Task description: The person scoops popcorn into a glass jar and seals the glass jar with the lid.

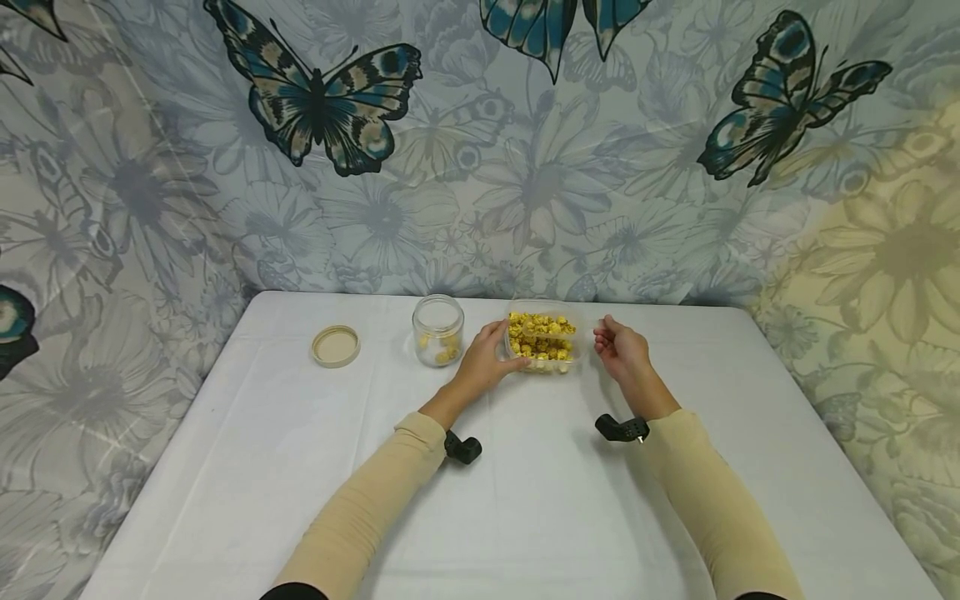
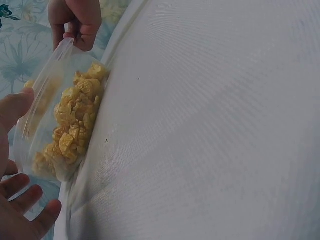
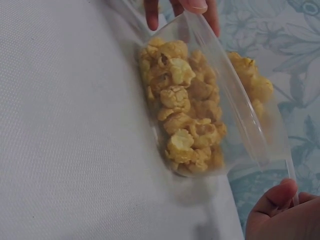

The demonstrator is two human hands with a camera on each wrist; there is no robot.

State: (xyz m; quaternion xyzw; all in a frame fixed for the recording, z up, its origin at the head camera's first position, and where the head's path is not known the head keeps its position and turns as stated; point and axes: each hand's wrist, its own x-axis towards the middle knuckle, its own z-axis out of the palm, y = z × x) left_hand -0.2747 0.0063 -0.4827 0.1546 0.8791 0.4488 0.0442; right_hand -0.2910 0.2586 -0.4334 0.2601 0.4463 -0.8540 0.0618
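Note:
A clear plastic container (image 1: 580,343) full of yellow popcorn (image 1: 543,350) stands near the table's far edge. My left hand (image 1: 483,360) holds its left end, thumb (image 2: 17,106) at the rim and fingers around the side. At the container's right end, my right hand (image 1: 624,354) pinches a thin clear plastic piece (image 3: 291,174) that reaches toward the container; its full shape cannot be made out. In the right wrist view, some popcorn (image 3: 250,75) shows above the rim. An uncovered glass jar (image 1: 437,315) with some popcorn at its bottom stands left of my left hand.
A round gold-coloured lid (image 1: 335,347) lies on the white table (image 1: 525,500), left of the jar. Behind the table's far edge hangs a cloth (image 1: 540,183) printed with butterflies and flowers.

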